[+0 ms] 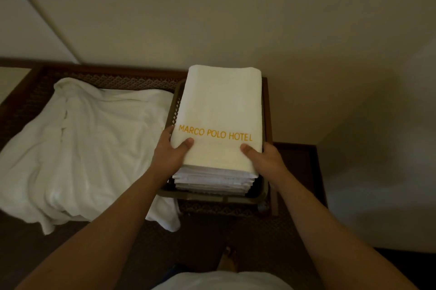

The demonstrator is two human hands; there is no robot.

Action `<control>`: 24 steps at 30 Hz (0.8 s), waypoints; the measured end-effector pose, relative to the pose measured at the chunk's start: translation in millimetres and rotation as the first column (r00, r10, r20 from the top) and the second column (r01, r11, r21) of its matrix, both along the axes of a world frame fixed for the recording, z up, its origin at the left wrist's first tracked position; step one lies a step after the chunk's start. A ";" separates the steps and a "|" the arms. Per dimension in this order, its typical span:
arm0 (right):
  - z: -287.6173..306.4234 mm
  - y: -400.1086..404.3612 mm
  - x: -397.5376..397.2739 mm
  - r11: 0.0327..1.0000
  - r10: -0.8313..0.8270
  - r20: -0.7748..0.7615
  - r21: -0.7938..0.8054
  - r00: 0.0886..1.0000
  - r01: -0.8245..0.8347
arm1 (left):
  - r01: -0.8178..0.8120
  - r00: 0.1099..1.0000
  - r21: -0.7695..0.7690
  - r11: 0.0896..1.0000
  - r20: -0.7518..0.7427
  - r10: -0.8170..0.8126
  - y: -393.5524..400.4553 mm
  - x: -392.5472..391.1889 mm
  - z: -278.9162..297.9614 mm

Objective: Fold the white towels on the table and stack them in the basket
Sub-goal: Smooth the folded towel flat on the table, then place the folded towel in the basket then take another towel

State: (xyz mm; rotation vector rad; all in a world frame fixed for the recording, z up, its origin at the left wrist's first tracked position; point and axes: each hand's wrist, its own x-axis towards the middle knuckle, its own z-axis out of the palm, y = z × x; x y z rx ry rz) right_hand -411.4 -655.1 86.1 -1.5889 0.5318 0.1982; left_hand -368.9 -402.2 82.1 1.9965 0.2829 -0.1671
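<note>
The folded towel [221, 110], lettered in gold, sits on top of the stack [213, 180] in the brown basket [212, 196], gripped at its near corners by both hands: left [173, 150], right [264, 157], thumbs on top. The pile stands above the rim, so I judge a lopsided release could slide it off. The unfolded towels [89, 146] lie just beside the basket on the surface [132, 78], and its near corner seems to rest on their edge, which could tilt the basket
</note>
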 end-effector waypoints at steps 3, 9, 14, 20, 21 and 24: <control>2.9 0.5 3.6 0.999 0.052 -0.031 -0.003 0.998 -0.053 | -0.054 0.998 0.015 0.998 0.040 0.054 -2.5 -10.9 -3.8; 1.7 9.9 4.0 0.992 0.065 -0.089 -0.099 0.994 -0.074 | -0.131 0.987 -0.065 0.989 0.081 0.136 -1.8 -27.1 -11.6; 15.7 30.8 14.9 0.829 -0.022 -0.204 -0.550 0.979 -0.096 | 0.102 0.995 0.133 0.986 -0.006 -0.102 11.2 -12.9 -8.0; 49.2 133.5 19.6 0.476 0.164 0.100 -0.880 0.981 0.010 | 0.221 0.973 0.065 0.973 0.046 -0.224 75.1 -4.8 12.4; 49.6 156.4 19.2 0.486 0.211 0.124 -0.874 0.970 0.006 | 0.234 0.971 0.083 0.969 0.036 -0.237 93.7 -6.3 14.8; 46.9 227.7 18.5 0.544 0.335 0.178 -0.838 0.925 -0.036 | 0.220 0.975 0.128 0.967 -0.002 -0.221 158.7 -6.2 14.9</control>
